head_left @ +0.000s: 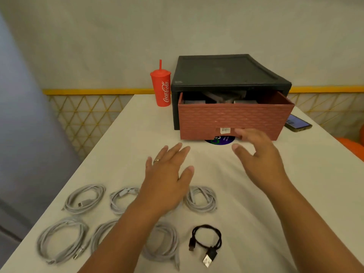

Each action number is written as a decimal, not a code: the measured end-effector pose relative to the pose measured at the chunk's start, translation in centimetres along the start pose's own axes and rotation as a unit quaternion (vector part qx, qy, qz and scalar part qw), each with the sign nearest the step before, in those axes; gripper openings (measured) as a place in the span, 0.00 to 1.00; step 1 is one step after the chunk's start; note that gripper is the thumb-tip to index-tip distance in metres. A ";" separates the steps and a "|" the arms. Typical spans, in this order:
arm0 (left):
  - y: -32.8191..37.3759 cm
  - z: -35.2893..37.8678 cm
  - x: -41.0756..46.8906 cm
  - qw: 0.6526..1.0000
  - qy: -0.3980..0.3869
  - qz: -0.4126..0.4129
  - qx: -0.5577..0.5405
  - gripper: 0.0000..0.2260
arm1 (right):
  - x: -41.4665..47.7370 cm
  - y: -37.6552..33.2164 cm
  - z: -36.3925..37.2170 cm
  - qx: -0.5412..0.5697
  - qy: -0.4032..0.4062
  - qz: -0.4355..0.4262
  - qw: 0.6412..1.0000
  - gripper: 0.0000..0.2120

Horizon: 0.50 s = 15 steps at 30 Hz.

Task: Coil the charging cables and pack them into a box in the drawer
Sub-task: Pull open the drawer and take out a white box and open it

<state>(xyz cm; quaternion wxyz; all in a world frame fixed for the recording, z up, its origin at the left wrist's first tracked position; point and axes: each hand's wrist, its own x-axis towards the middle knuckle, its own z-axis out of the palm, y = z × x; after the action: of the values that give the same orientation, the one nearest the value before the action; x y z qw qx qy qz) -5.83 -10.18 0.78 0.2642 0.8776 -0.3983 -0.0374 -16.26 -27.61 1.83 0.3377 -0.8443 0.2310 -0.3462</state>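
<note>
Several white coiled cables lie in two rows on the white table near me, and a black coiled cable with a USB plug lies at the right end of the front row. A black cabinet holds a reddish-brown drawer, pulled partly out, with dark boxes dimly visible inside. My left hand hovers flat over the table, fingers straight, holding nothing. My right hand reaches toward the drawer's front, fingers relaxed and spread, just short of it.
A red Coca-Cola cup with a straw stands left of the cabinet. A phone lies to the cabinet's right. A round blue sticker shows under the drawer. The table drops off at left and right edges.
</note>
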 end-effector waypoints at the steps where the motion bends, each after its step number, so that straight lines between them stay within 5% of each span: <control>1: 0.2 -0.3 1.4 1.000 0.005 0.011 -0.010 0.23 | 1.6 0.0 -0.1 -0.017 0.006 -0.003 1.000 0.19; 7: 2.0 -2.9 9.8 0.998 0.038 0.044 -0.007 0.23 | 9.5 -0.1 0.3 -0.113 -0.002 0.015 0.994 0.23; 15: 3.5 -4.4 18.0 0.990 -0.021 0.058 0.130 0.26 | 15.2 0.2 0.6 -0.203 -0.117 0.031 0.972 0.29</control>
<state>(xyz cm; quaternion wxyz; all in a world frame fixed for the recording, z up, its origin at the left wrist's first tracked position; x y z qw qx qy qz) 5.21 -23.09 8.88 0.1409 0.8790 -0.4554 0.0118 -5.86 -37.02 7.85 0.1947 -0.9223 0.2814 -0.1798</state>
